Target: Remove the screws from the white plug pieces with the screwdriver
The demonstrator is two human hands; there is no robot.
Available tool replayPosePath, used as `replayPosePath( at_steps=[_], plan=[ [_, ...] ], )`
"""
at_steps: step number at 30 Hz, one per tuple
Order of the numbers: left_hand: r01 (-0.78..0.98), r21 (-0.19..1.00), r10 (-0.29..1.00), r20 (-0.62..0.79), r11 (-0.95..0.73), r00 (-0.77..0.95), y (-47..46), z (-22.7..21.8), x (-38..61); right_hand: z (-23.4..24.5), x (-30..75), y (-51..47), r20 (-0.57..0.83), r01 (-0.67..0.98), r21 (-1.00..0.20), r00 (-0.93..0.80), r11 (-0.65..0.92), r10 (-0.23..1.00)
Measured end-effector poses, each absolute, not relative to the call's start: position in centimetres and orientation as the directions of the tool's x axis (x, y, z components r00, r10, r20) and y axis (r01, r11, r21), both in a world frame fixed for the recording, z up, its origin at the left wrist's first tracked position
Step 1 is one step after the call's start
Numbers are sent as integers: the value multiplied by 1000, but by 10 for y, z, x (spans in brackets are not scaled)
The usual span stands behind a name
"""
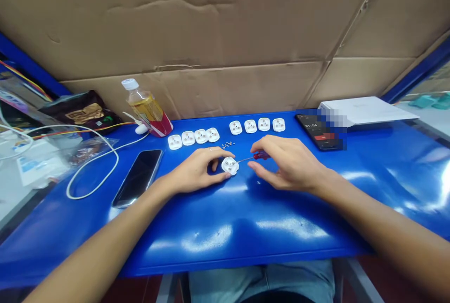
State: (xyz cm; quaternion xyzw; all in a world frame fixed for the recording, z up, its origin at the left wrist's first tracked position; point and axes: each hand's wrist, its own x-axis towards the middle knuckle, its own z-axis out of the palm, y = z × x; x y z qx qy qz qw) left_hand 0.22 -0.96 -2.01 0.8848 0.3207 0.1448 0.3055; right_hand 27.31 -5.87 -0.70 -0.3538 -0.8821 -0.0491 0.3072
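Note:
My left hand [198, 170] rests on the blue table [246, 232], its fingertips gripping a round white plastic plug body [230, 165] with small metal contacts on its face. My right hand [286, 161] pinches a red-handled screwdriver [260, 155] at its handle. The thin shaft of the screwdriver points left, its tip at the edge of the plug body. Behind my hands, two rows of several matching white plug bodies [250, 126] lie face up. A small cluster of tiny metal screws [228, 144] sits just in front of them.
A black smartphone [138, 178] lies left of my hands, beside a looped white cable [92, 167]. Behind stand a drink bottle [146, 107] and a dark pouch [82, 108]. At right lie a phone showing a timer [318, 132] and a white flat box [365, 110]. Cardboard [197, 21] forms the back wall.

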Motion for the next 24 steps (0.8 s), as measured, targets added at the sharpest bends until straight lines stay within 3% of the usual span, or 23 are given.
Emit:
replayPosePath(
  at_steps=[3,7,12,18,24],
  plan=[
    [478,631,653,61,-611,755,-10,-20,2,-9,273,-58,603,673,-84,-553,735,575],
    [483,627,656,59,-611,753,-10,-20,4,-7,273,-59,601,597,-118,-594,794,535],
    [470,622,647,78,-626,759,-9,-22,4,-5,274,-60,553,660,-103,-583,744,595],
    [482,604,646,73,-635,760,-10,-20,5,-2,273,-60,590,582,-77,-628,809,508],
    [478,608,645,75,-634,761,-11,-20,5,-3,274,-61,525,680,-53,-604,732,599]
  ],
)
